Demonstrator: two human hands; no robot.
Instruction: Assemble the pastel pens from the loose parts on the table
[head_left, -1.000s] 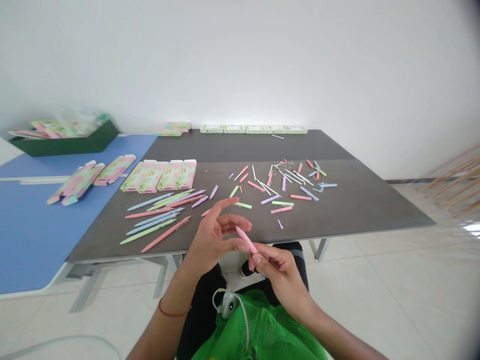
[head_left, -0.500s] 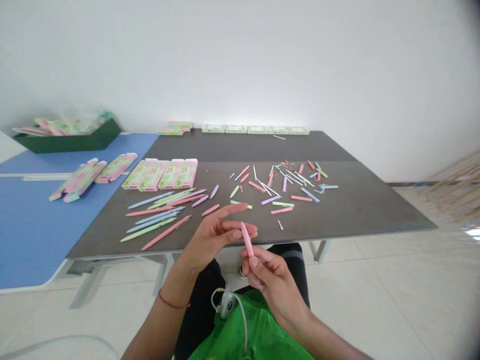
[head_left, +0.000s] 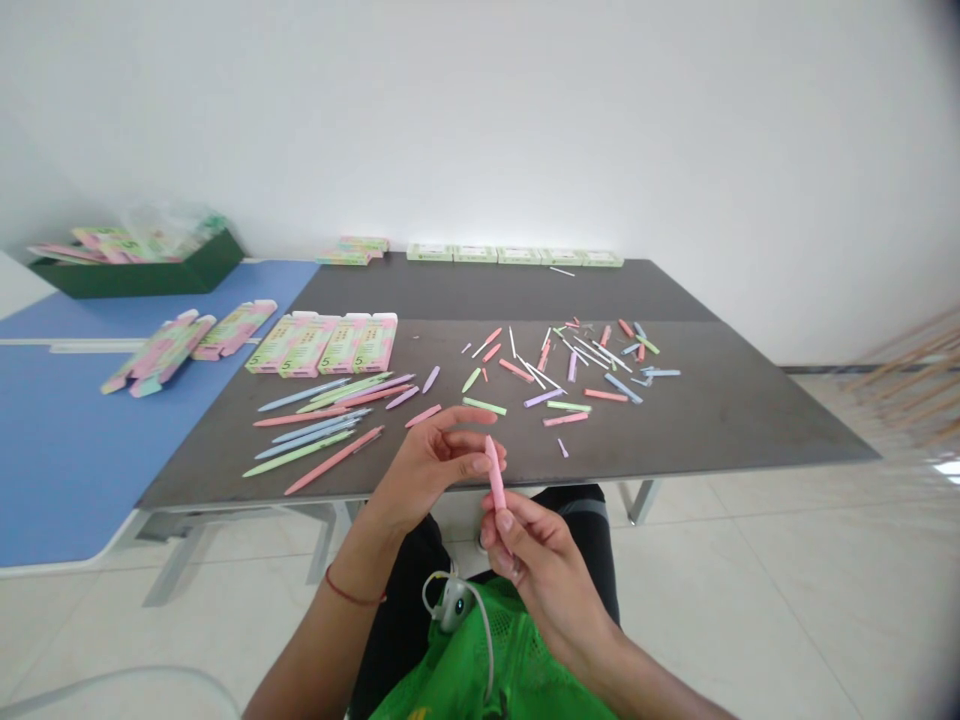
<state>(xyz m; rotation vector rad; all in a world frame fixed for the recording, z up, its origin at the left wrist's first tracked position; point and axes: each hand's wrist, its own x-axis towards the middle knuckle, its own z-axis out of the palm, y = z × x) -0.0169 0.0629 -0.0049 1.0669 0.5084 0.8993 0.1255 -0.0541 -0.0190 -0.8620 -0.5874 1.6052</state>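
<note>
Upright between my hands, just off the table's front edge, is a pink pen barrel (head_left: 496, 482) with its tapered tip up. My right hand (head_left: 532, 540) grips its lower part between thumb and fingers. Around the upper part, the thumb and a finger of my left hand (head_left: 431, 465) close from the left, while its index finger stretches out above. Beyond, loose pen parts (head_left: 544, 398) lie scattered: coloured barrels, white refills and small pieces. Assembled pens (head_left: 300, 455) in several colours form a pile to the left, near a few short tapered pieces (head_left: 403, 398).
Flattened-looking printed boxes (head_left: 322, 345) line the dark table (head_left: 750, 430) on the left. More boxes (head_left: 517, 256) stand along the wall. A dark green bin (head_left: 142, 280) with packaging sits on the blue table (head_left: 52, 450), beside other cartons (head_left: 161, 352).
The left thumb and finger have drawn in closer around the upper part of the pink barrel. The barrel stands slightly higher and straighter in my right hand.
</note>
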